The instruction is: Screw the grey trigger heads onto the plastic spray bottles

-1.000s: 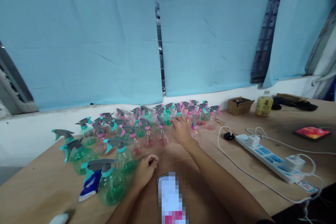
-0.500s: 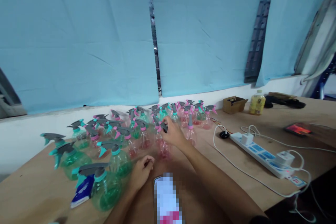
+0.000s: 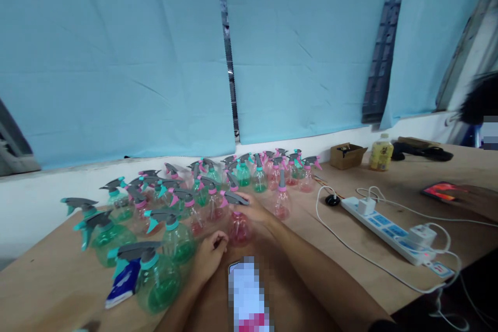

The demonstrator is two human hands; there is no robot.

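My right hand (image 3: 254, 213) grips a pink spray bottle (image 3: 238, 228) with a grey trigger head, holding it by the neck just above the wooden table (image 3: 330, 249). My left hand (image 3: 208, 258) rests on the table with its fingers curled loosely, nothing plainly in them, next to a green spray bottle (image 3: 157, 280). A phone (image 3: 249, 295) lies between my forearms. Behind the hands stands a crowd of several pink and green spray bottles (image 3: 202, 187).
A white power strip (image 3: 389, 231) with plugs and white cables lies on the right. Farther back are a small cardboard box (image 3: 346, 154), a yellow drink bottle (image 3: 380, 151) and a lit phone (image 3: 441, 191). Blue sheets cover the wall behind. A blurred person's head (image 3: 480, 98) shows at the right edge.
My right hand reached into the bottles, took hold of a pink one and pulled it towards me. My left hand stayed put. A person's head came into view at the right.
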